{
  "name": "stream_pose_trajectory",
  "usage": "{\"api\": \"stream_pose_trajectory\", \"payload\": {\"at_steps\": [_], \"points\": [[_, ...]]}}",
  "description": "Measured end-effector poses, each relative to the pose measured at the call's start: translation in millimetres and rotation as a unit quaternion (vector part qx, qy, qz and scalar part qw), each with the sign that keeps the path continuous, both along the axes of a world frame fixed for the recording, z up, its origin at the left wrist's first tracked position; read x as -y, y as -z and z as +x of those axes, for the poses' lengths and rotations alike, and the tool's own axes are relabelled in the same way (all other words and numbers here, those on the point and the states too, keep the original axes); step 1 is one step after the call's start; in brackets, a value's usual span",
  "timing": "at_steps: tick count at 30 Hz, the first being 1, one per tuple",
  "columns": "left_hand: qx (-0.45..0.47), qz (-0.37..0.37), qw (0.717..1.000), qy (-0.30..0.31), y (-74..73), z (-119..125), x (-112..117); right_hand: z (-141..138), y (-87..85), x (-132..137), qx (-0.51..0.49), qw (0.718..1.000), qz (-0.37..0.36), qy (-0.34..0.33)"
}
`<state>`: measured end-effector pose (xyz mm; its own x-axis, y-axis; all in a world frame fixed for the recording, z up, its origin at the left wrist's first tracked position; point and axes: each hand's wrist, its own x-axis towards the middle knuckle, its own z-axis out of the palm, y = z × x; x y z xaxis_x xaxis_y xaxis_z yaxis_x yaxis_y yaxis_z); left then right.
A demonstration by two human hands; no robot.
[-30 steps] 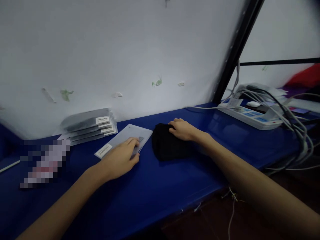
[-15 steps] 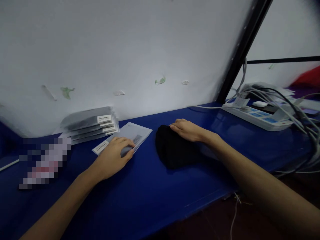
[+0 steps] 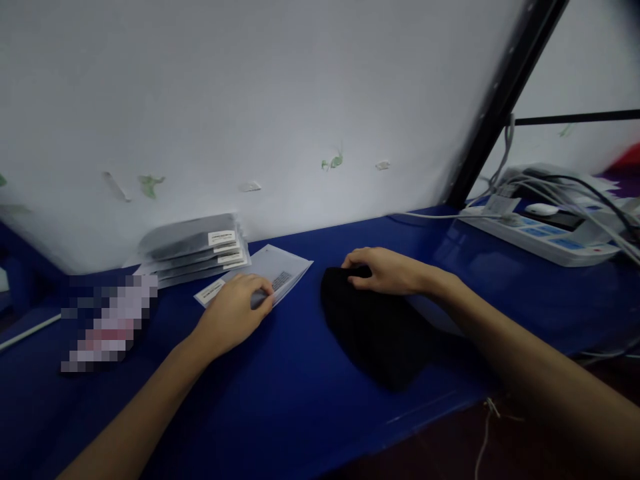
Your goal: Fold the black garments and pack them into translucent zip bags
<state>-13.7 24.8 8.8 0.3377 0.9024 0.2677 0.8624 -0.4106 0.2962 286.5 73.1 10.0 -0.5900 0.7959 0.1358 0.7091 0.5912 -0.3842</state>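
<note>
1. Right hand (image 3: 383, 270), four o'clock from the view's centre: thumb and fingers curled narrowly, holding the far edge of a black cloth (image 3: 375, 333) that spreads toward five o'clock.
2. Left hand (image 3: 237, 307), eight o'clock: narrow curl, touching a clear bag (image 3: 275, 260); cannot tell whether it grips.
3. Blue table (image 3: 310, 400) beneath; stacked packets (image 3: 187, 243) at nine.
4. Pale wall (image 3: 280, 100) at twelve, power strip (image 3: 530, 237) at three.

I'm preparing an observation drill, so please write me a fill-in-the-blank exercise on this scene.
1. The right hand touches cloth coloured ____.
2. The left hand touches a packet on a table coloured ____.
3. The packet stack is nearer the ____ hand.

Missing words: black; blue; left.
</note>
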Motion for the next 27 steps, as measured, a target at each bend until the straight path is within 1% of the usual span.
{"api": "stream_pose_trajectory", "payload": {"at_steps": [2,5,9,13,16,19,21,22,25,27], "points": [[0.009,0.002,1.0,-0.005,1.2,0.0,-0.7,-4.6,-2.2,5.5,0.004,1.0,-0.003,0.002],[0.027,0.005,1.0,-0.011,4.0,-0.3,-2.1,-9.8,-3.9,10.8,0.008,1.0,0.024,0.002],[0.046,0.013,0.999,-0.009,7.3,3.6,-1.8,-17.7,-7.6,16.3,-0.041,0.994,0.101,-0.008],[0.062,0.008,0.998,-0.001,7.2,18.8,3.9,-32.3,-10.2,24.9,-0.116,0.975,0.187,-0.021],[0.076,-0.005,0.997,-0.012,5.6,30.9,8.2,-46.9,-5.2,30.9,-0.135,0.962,0.235,-0.038],[0.11,-0.04,0.992,-0.037,5.1,34.9,8.8,-59.9,4.5,33.4,-0.116,0.956,0.271,-0.015],[0.163,-0.074,0.982,-0.065,5.6,33.5,7.6,-65.9,10.3,34.1,-0.107,0.959,0.263,-0.013],[0.2,-0.092,0.972,-0.078,5.8,32.4,7.0,-68.0,12.3,34.7,-0.104,0.962,0.25,-0.028],[0.309,-0.141,0.935,-0.104,4.8,30.3,7.0,-71.2,13.0,38.2,-0.098,0.967,0.212,-0.104],[0.335,-0.143,0.924,-0.12,2.6,30.9,8.8,-71.2,10.3,41.6,-0.091,0.967,0.193,-0.137]]}}
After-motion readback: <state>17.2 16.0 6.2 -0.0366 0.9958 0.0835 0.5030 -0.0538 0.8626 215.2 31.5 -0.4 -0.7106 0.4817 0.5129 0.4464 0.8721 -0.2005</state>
